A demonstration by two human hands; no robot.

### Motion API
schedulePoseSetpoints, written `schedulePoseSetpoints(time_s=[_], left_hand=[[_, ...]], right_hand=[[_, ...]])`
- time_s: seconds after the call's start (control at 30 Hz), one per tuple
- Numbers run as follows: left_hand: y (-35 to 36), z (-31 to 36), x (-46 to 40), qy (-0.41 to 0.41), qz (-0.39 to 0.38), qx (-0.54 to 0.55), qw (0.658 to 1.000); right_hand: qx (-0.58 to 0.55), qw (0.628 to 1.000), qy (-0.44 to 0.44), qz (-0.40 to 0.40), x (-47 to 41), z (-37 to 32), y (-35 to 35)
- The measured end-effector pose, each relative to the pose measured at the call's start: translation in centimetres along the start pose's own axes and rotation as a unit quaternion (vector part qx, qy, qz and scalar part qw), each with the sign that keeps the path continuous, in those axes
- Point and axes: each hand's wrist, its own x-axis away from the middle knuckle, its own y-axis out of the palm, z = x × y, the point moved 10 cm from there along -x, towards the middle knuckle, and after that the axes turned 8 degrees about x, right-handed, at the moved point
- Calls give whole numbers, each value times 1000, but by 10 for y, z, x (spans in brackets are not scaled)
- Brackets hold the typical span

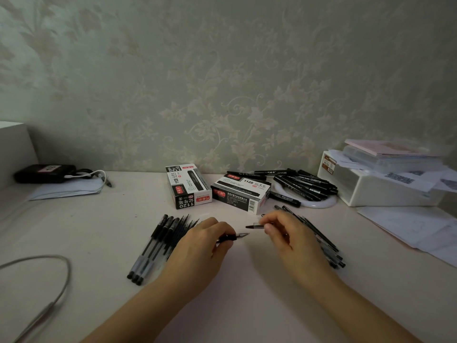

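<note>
Left fingers [221,228] pinch pen [238,236]; right fingers [270,228] pinch cap [254,226].

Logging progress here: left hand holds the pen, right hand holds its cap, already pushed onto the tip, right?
No: the head view shows the cap off, apart from the pen tip. The left hand holds the pen, right hand the cap.

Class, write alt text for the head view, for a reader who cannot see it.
A left hand grips an uncapped pen while the right hand pinches a clear cap close to its tip, above a table. More pens lie beside each hand, two boxes behind.
</note>
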Motion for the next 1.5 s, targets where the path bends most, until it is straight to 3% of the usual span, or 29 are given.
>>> schedulePoseSetpoints(time_s=[0.3, 0.5, 0.8, 1.1, 1.2, 1.37, 1.5], left_hand=[[5, 0, 1, -3, -16, 23, 1000], [4, 6, 0, 13, -19, 35, 999], [2, 10, -2, 12, -19, 52, 998], [-2, 15, -1, 19, 6, 50, 999], [-12, 17, -2, 22, 45, 23, 998], [-68, -32, 3, -116, 181, -47, 976], [-85, -84, 18, -257, 159, -110, 947]], right_hand=[[-24, 996, -25, -78, 6, -10, 19], [-106, 989, 29, -101, 7, 4, 25], [-209, 971, 72, -92, 4, 11, 34], [-212, 972, 47, -93, -1, 5, 32], [-187, 979, 43, -66, 0, 5, 28], [-111, 992, 59, -2, 2, 14, 12], [-101, 992, 75, -9, 4, 18, 13]])
